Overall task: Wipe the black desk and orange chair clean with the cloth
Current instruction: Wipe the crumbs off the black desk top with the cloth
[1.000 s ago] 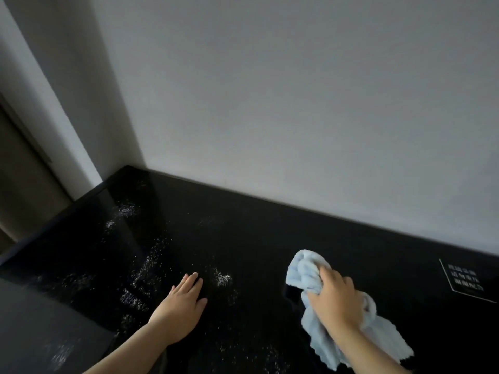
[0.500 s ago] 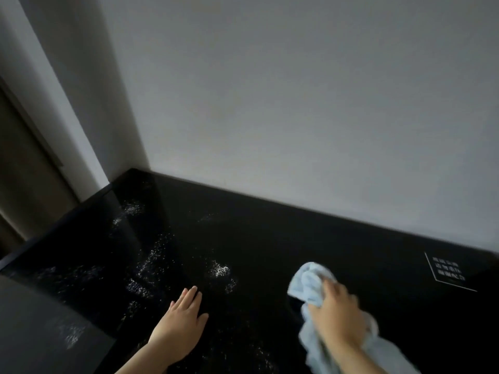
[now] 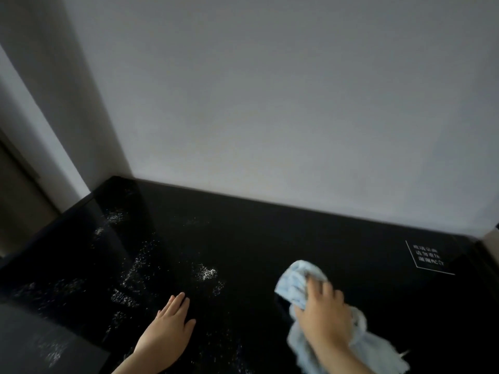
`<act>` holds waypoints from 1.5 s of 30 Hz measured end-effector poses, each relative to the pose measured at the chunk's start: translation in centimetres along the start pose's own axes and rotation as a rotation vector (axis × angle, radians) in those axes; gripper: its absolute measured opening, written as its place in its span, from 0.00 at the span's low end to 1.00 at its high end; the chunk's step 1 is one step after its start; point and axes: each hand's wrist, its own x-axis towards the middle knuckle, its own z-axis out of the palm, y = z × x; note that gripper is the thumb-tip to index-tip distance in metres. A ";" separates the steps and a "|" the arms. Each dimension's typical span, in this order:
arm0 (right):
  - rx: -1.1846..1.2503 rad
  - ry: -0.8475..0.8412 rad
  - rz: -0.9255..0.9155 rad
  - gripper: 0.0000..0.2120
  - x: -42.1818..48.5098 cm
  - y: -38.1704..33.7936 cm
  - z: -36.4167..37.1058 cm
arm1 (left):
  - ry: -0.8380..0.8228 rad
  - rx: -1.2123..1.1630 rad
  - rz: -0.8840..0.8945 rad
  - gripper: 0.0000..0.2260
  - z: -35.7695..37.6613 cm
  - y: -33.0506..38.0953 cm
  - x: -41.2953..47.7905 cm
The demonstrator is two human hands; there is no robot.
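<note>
The glossy black desk point(image 3: 270, 233) fills the lower half of the view and meets a grey wall at its back. White powdery specks point(image 3: 206, 272) are scattered over its left and middle parts. My right hand point(image 3: 325, 314) presses down on a bunched light blue cloth point(image 3: 294, 282) on the desk's right part; the cloth trails out behind the wrist. My left hand point(image 3: 170, 330) lies flat on the desk, palm down, fingers together, holding nothing. The orange chair is out of view.
A white-outlined label with printed characters point(image 3: 428, 259) sits on the desk at the far right. The wall corner point(image 3: 118, 130) stands at the desk's back left. A dark grey panel point(image 3: 40, 344) lies at the bottom left, dusted with specks.
My right hand and the cloth have slid a little to the right across the desk. The camera has tilted, so the label appears farther left. My left hand stays flat in place.
</note>
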 end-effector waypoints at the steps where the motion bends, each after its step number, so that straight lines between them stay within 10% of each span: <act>1: 0.043 0.052 -0.117 0.37 -1.1 -1.6 0.6 | 0.017 -0.002 0.002 0.26 0.0 0.0 0.0; 5: 0.145 -0.148 -0.461 0.32 -2.9 -7.8 0.8 | 0.068 -0.003 0.016 0.25 -0.2 0.2 -0.3; 13: -0.080 -0.082 0.086 0.30 5.4 -2.5 1.4 | 0.100 -0.009 -0.019 0.24 -1.2 0.1 0.2; 18: 0.244 -0.184 -0.305 0.26 2.8 -6.5 2.9 | 0.128 0.010 -0.083 0.26 -1.9 0.7 1.7; 22: 0.177 0.055 0.047 0.23 8.2 -1.5 0.9 | 0.155 -0.004 -0.135 0.27 -3.3 1.0 3.3; 26: 0.032 -0.088 0.350 0.28 10.5 0.0 0.9 | 0.046 -0.003 -0.112 0.26 -3.8 0.7 4.3; 33: 0.168 -0.186 -0.528 0.26 4.8 -9.3 3.5 | 0.085 0.012 -0.043 0.25 -3.9 -0.7 3.7; 40: 0.099 -0.086 -0.161 0.19 12.9 -11.3 3.3 | 0.038 -0.028 -0.006 0.27 -3.6 -1.5 3.5; 45: 0.032 -0.192 -0.668 0.22 10.1 -15.0 4.5 | 0.063 -0.187 -0.020 0.27 -3.7 -1.8 4.0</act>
